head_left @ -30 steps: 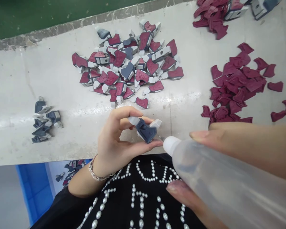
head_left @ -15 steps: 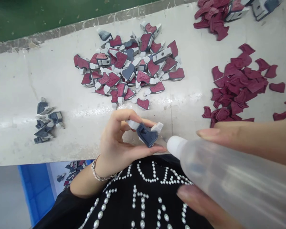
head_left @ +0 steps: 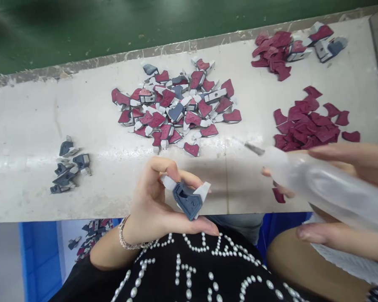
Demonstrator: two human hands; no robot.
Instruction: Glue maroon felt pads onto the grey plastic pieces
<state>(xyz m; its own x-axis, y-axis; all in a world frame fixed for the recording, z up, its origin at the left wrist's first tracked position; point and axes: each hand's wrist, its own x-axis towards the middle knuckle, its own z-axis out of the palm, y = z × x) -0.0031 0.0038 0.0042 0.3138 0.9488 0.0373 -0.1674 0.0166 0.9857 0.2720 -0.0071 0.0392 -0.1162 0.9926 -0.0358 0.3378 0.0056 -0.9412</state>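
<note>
Navy-blue and white plastic block with a hollowed face [head_left: 189, 200] sits between the curled fingers and extended thumb of our left hand [head_left: 156, 214], raised over the near edge of the pale desk [head_left: 113, 201]. At 3 o'clock from it, our right hand [head_left: 365, 165] grips a translucent plastic squeeze bottle [head_left: 330, 188], thumb and fingers spread around its body; the thin metal nozzle [head_left: 254, 149] points toward 10 o'clock, well apart from the block.

At 12 o'clock lies a broad heap of white-and-navy blocks [head_left: 166, 98], most of those visible faced with maroon; we judge these the furthest along, though a few show navy sides upward. Between 9 and 10 o'clock, a small cluster of hollow navy-and-white blocks [head_left: 66, 176] shows no maroon and seems to be at an earlier stage, like the block we hold, whose recess has no maroon piece in it. Whether anything from the bottle coats that recess, we cannot tell.

Loose, curved maroon pieces [head_left: 311, 126] lie at 2 o'clock, with a second maroon pile [head_left: 275, 52] beside larger blocks [head_left: 330, 50] near 1 o'clock. Toward 8 o'clock, a blue plastic bin [head_left: 40, 256] holds similar small parts.
</note>
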